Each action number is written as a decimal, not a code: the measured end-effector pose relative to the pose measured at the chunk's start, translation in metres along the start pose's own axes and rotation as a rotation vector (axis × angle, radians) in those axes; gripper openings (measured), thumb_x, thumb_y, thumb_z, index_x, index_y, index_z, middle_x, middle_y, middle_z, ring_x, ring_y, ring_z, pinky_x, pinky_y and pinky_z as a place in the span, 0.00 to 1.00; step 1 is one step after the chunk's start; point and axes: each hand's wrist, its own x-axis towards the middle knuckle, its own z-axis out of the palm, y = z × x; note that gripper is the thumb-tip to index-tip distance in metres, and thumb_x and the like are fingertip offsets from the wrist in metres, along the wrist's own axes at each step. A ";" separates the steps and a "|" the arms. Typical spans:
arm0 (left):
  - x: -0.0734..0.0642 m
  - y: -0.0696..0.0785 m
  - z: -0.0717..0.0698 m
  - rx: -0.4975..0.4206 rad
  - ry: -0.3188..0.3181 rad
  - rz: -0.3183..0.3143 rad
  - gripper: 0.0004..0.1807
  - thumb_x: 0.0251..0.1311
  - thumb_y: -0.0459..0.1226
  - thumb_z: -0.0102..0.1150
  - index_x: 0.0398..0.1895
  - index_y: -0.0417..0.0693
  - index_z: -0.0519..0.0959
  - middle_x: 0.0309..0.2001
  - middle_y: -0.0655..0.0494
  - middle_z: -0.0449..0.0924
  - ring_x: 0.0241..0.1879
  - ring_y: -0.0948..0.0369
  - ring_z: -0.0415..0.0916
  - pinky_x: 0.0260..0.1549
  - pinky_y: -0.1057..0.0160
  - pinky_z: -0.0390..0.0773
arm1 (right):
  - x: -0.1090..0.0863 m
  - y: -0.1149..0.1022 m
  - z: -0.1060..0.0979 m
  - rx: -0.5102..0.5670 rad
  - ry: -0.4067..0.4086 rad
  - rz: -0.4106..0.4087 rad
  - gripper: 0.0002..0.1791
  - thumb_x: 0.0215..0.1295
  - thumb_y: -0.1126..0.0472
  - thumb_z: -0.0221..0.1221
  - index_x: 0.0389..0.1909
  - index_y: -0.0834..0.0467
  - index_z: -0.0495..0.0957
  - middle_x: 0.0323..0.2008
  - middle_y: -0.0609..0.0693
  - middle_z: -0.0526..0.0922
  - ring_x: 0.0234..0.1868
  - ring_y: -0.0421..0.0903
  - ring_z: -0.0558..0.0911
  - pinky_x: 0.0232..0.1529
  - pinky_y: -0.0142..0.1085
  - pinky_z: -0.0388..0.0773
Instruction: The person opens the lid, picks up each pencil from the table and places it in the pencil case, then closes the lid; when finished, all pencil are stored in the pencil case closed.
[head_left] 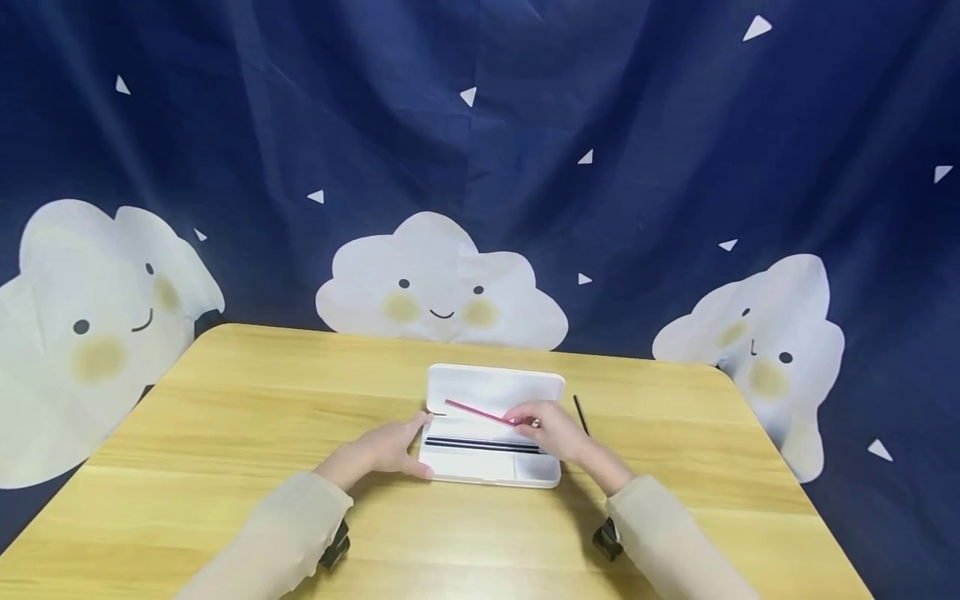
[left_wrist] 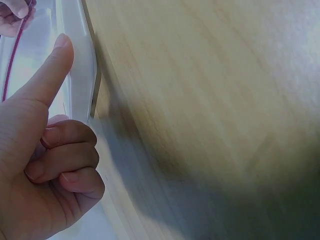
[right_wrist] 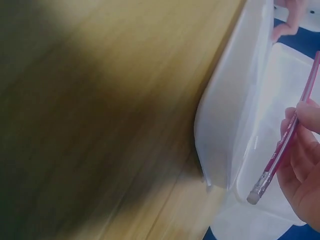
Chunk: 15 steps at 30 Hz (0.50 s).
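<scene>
A white pencil case point(head_left: 480, 468) lies on the table with its lid point(head_left: 498, 383) raised at the back. My left hand point(head_left: 386, 446) grips its left end, the thumb along the front corner and the index finger near the hinge; in the left wrist view the other fingers point(left_wrist: 65, 155) are curled. Over the case, my right hand point(head_left: 551, 427) pinches a red pencil point(head_left: 476, 412), which slants across the opening. Its eraser end point(right_wrist: 254, 198) shows in the right wrist view. Two dark pencils point(head_left: 480, 444) lie side by side inside the case.
A black pencil point(head_left: 581, 414) lies on the wooden table point(head_left: 262, 400), right of the case and close to my right hand. Behind the table hangs a dark blue curtain point(head_left: 390, 125) with clouds and white triangles.
</scene>
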 end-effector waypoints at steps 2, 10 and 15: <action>0.000 -0.001 -0.001 0.001 0.000 0.006 0.49 0.40 0.51 0.70 0.62 0.38 0.58 0.53 0.34 0.71 0.51 0.41 0.71 0.50 0.46 0.69 | 0.003 -0.002 0.002 -0.066 -0.015 -0.038 0.10 0.54 0.74 0.59 0.36 0.62 0.81 0.30 0.52 0.82 0.32 0.42 0.78 0.35 0.31 0.75; 0.000 0.001 -0.002 -0.006 -0.016 -0.009 0.50 0.40 0.51 0.70 0.63 0.37 0.57 0.52 0.33 0.71 0.51 0.42 0.71 0.51 0.46 0.69 | 0.012 -0.002 0.014 -0.238 -0.069 -0.098 0.10 0.51 0.74 0.60 0.34 0.60 0.82 0.30 0.49 0.83 0.32 0.42 0.80 0.37 0.30 0.76; 0.000 0.001 -0.002 -0.008 -0.011 0.000 0.47 0.40 0.50 0.70 0.61 0.38 0.58 0.51 0.33 0.72 0.50 0.42 0.72 0.50 0.46 0.69 | 0.015 0.001 0.020 -0.287 -0.094 -0.125 0.11 0.51 0.74 0.60 0.34 0.59 0.82 0.31 0.47 0.84 0.35 0.43 0.81 0.41 0.32 0.76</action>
